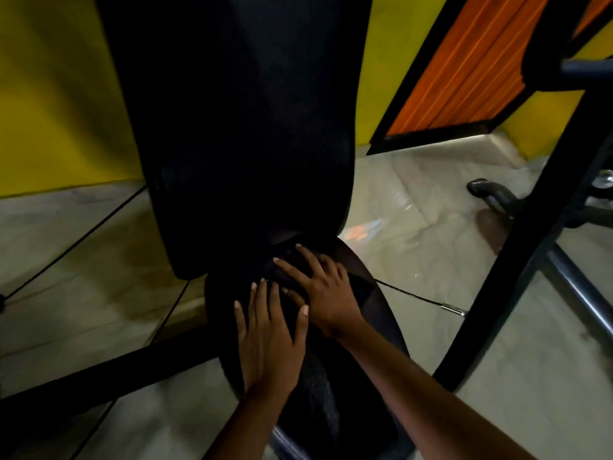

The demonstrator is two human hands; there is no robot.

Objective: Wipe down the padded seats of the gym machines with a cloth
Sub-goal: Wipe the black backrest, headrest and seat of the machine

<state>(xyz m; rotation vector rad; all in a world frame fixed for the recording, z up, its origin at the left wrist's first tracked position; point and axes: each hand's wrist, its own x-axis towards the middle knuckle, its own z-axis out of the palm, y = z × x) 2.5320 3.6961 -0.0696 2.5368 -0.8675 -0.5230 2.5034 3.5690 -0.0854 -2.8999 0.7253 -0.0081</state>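
1. Head view: a tall black back pad [238,127], smooth and rounded at its lower corners, is standing upright in the middle of the scene, far behind the hands.
2. The padded seat [371,303] is lying just below it, narrow, oval and dark, with a faint sheen on its right edge and a grainy texture on its near part.
3. The cloth [290,260] is sitting at the far end of the seat as a dark bunched mass; its edges are blending into the padding and cannot be traced.
4. The right hand [318,290] is pressing down on the cloth, its grip wide, fingers spread and closing on nothing.
5. The left hand [268,336] is lying flat on the seat just beside it on the left, its grip wide too, fingers straight, fingertips touching the right thumb.
6. A black metal frame [517,260] is slanting across the right side over the pale, veined, glossy floor [414,194].
7. A yellow wall [49,94] and an orange slatted panel [464,71] are showing at the far side.
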